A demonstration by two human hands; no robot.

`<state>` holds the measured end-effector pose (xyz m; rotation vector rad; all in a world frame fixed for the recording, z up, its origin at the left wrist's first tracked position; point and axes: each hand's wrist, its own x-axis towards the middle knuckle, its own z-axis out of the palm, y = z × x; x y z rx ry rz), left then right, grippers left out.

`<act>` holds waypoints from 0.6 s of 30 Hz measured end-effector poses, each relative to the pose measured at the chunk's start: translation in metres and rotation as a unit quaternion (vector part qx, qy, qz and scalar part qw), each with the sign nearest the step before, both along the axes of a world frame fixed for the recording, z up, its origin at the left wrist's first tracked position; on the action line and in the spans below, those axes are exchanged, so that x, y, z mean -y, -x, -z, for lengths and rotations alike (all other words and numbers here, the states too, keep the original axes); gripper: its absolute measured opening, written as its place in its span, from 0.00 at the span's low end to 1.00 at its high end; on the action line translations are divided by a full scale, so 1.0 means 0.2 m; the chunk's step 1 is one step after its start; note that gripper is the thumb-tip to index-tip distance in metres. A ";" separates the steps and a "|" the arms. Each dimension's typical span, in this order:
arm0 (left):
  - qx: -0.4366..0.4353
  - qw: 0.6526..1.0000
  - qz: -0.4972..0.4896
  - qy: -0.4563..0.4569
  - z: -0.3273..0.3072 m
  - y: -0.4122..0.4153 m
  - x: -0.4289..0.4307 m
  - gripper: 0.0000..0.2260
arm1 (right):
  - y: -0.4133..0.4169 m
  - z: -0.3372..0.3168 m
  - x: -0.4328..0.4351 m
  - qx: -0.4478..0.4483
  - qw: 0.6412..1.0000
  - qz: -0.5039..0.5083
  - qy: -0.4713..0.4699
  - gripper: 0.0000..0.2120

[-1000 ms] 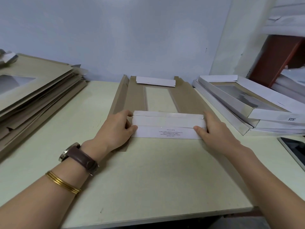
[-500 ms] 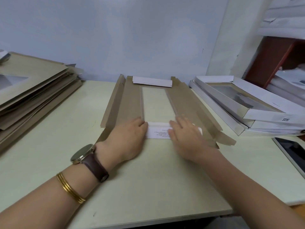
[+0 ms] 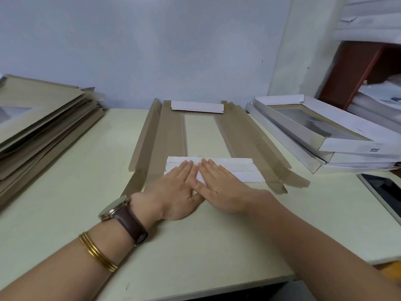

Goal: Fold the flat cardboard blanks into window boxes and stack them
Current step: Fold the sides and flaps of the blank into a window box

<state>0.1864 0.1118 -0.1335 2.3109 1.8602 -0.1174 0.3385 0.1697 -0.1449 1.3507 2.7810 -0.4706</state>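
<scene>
- Seen from the head camera, the cardboard blank (image 3: pixel 167 135) lies brown side up in the middle of the pale table (image 3: pixel 65 203), with its long side strips partly raised along both edges.
- Its window opening (image 3: pixel 201 135) runs down the centre, and the table shows through it.
- At the near end a white flap (image 3: pixel 238 168) is folded over in layers onto the blank. At the far end a second white flap (image 3: pixel 197 106) is folded over too.
- The left hand (image 3: pixel 173 192) lies flat with straight fingers, its fingertips pressing on the near flap.
- The right hand (image 3: pixel 219 187) lies flat just beside it, fingers straight, pressing the same flap. Its thumb crosses over the left hand.
- Neither hand grips anything.
- A brown-strapped watch (image 3: pixel 121 216) and gold bangles (image 3: pixel 97 253) sit on the left wrist and forearm.
- To the left, a pile of flat blanks (image 3: pixel 43 118) rests on the table, well apart from the hands.
- To the right, folded window boxes (image 3: pixel 314 131) are stacked near the blank's right edge.
- A dark-screened device (image 3: pixel 384 190) lies at the table's right edge.
</scene>
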 end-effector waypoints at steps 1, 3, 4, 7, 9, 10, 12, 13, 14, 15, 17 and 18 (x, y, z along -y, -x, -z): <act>0.001 1.000 -0.005 0.001 0.00 0.00 0.00 0.33 | -0.01 0.00 0.00 0.002 1.000 0.002 0.001 0.43; 0.003 1.000 -0.011 -0.001 0.00 0.00 0.00 0.35 | -0.05 0.00 -0.01 0.005 1.000 0.008 0.001 0.40; 0.001 1.000 -0.014 -0.003 0.01 0.00 0.00 0.36 | -0.07 0.00 -0.02 0.007 1.000 0.013 0.000 0.40; -0.005 1.000 -0.027 -0.004 0.01 0.01 0.00 0.38 | -0.16 -0.02 -0.03 0.019 0.999 0.030 -0.002 0.43; -0.011 0.999 -0.036 -0.001 0.00 0.01 0.00 0.39 | -0.21 -0.04 -0.04 0.033 0.999 0.038 0.001 0.49; -0.014 0.999 -0.041 0.001 0.00 0.01 0.00 0.39 | -0.24 -0.05 -0.04 0.040 0.998 0.042 0.002 0.51; -0.017 0.998 -0.052 0.004 0.00 0.01 0.01 0.40 | -0.27 -0.06 -0.04 0.051 0.997 0.053 0.002 0.51; -0.016 0.998 -0.058 0.004 -0.01 0.02 0.01 0.40 | -0.29 -0.06 -0.04 0.056 0.997 0.061 0.001 0.49; -0.015 0.998 -0.063 0.003 -0.01 0.03 0.02 0.41 | -0.30 -0.06 -0.04 0.062 0.996 0.068 -0.003 0.47; -0.014 0.998 -0.067 0.003 -0.01 0.03 0.02 0.41 | -0.31 -0.07 -0.04 0.070 0.995 0.073 -0.009 0.46; -0.013 0.997 -0.074 0.005 -0.01 0.04 0.02 0.41 | -0.33 -0.08 -0.03 0.091 0.992 0.081 -0.022 0.45; -0.013 0.997 -0.077 0.007 -0.01 0.05 0.03 0.41 | -0.33 -0.09 -0.03 0.101 0.991 0.085 -0.026 0.45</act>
